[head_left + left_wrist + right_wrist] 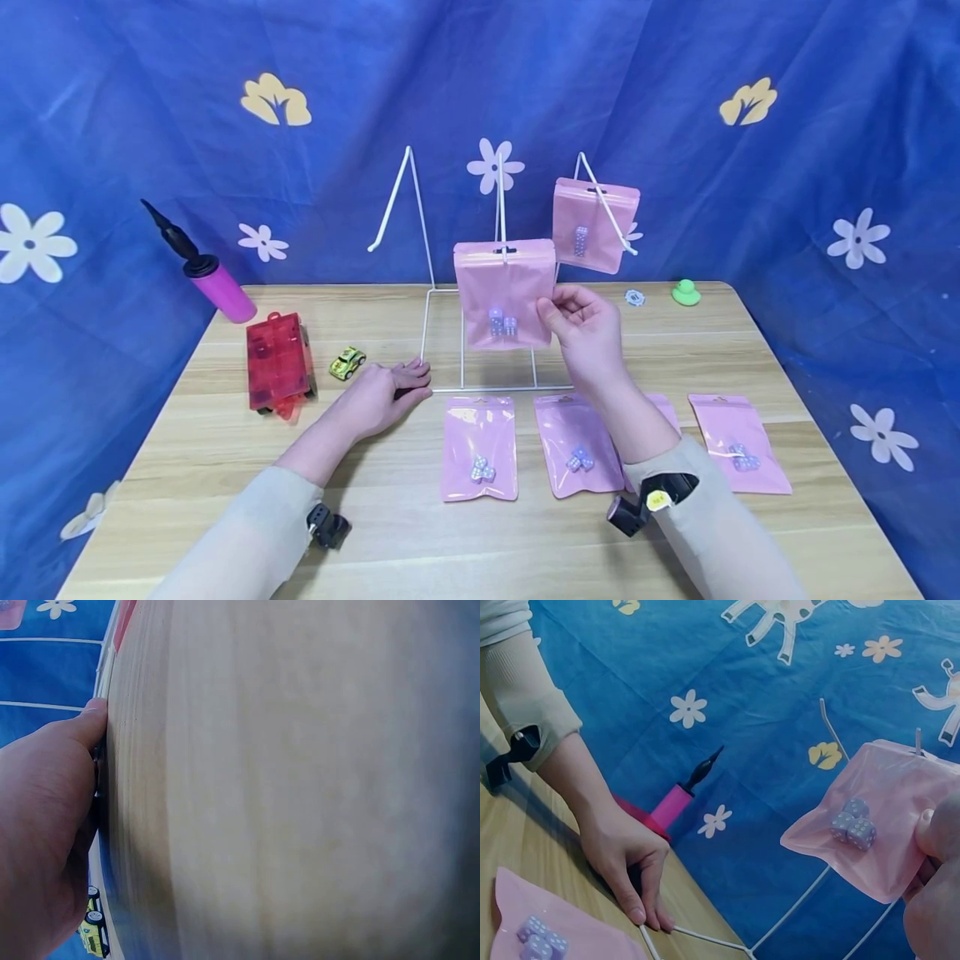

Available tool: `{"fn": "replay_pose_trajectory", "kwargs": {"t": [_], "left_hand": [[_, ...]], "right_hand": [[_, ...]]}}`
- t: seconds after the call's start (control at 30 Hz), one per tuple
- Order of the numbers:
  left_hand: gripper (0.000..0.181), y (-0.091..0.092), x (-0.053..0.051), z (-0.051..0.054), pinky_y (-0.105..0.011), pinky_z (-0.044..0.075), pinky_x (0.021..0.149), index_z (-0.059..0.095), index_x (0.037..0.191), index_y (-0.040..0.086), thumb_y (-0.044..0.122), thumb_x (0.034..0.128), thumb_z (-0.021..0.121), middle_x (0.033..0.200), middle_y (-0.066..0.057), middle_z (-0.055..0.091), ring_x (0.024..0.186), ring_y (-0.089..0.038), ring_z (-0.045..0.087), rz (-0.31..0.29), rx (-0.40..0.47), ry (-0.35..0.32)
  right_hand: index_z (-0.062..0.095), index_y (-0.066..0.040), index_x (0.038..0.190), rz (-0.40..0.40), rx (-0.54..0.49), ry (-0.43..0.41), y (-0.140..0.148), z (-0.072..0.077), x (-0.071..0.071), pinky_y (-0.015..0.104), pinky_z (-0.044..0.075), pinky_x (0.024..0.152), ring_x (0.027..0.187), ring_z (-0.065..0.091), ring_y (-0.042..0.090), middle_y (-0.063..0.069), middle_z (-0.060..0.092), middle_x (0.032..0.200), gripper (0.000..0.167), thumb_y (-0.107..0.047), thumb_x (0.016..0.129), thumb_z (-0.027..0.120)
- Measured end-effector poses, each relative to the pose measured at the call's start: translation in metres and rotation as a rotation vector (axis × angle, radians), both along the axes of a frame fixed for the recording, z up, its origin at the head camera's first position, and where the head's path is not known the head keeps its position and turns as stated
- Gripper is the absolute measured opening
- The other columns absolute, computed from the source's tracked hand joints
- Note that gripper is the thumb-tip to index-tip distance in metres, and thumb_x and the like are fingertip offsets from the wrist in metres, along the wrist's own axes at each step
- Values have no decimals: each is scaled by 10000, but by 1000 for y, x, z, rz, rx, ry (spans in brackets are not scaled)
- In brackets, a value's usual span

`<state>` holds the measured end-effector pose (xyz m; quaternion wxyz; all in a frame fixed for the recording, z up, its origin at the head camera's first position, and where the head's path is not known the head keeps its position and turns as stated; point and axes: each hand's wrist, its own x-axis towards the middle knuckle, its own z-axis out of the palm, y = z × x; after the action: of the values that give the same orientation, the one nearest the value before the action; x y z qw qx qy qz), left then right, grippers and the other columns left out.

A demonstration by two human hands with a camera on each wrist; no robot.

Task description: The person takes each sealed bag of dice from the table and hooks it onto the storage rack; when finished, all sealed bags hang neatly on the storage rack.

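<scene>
My right hand (592, 337) pinches the lower right edge of a pink zip bag (483, 283) with dice inside. The bag's top hole is at the middle hook of a white wire rack (483, 389), and in the right wrist view the hook tip (919, 741) shows through it. My left hand (382, 396) holds the front left corner of the rack's base, thumb and fingers about the wire. A second pink bag (600, 221) with dice hangs on the right hook; the left hook (390, 200) carries nothing.
More pink bags of dice lie in front of the rack, among them one at left (480, 446) and one at right (742, 450). A red toy cart (277, 362), yellow toy car (347, 363), pink pump (225, 292), green duck (686, 292) and chip (634, 297) surround it.
</scene>
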<state>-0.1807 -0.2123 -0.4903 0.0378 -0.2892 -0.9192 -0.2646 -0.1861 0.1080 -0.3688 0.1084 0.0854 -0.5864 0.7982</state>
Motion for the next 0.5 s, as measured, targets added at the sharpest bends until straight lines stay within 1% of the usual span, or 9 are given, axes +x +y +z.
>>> {"fn": "replay_pose_trajectory", "kwargs": {"t": [0.1,0.3,0.5], "left_hand": [[357,0,0,0,-480,469,1120,745,1273,4,228,996,777,1342,-144,678,1312,-321,610,4,-1,-2],[363,0,0,0,-477,464,1125,743,1276,6,237,998,776,1351,-140,673,1319,-319,606,7,-4,-7],[366,1,0,0,-480,459,1128,742,1281,11,238,996,778,1359,-138,669,1326,-320,600,11,-2,-14]], "right_hand": [[683,12,929,-6,-5,-5,-3,0,-8,204,593,767,834,716,142,149,716,909,146,155,934,710],[673,1,928,-12,-21,2,-8,-2,-25,222,607,814,834,710,135,76,701,886,169,170,940,687],[672,-7,919,-29,-37,-3,-12,-4,-41,239,610,853,843,705,129,92,691,887,177,167,946,683]]}}
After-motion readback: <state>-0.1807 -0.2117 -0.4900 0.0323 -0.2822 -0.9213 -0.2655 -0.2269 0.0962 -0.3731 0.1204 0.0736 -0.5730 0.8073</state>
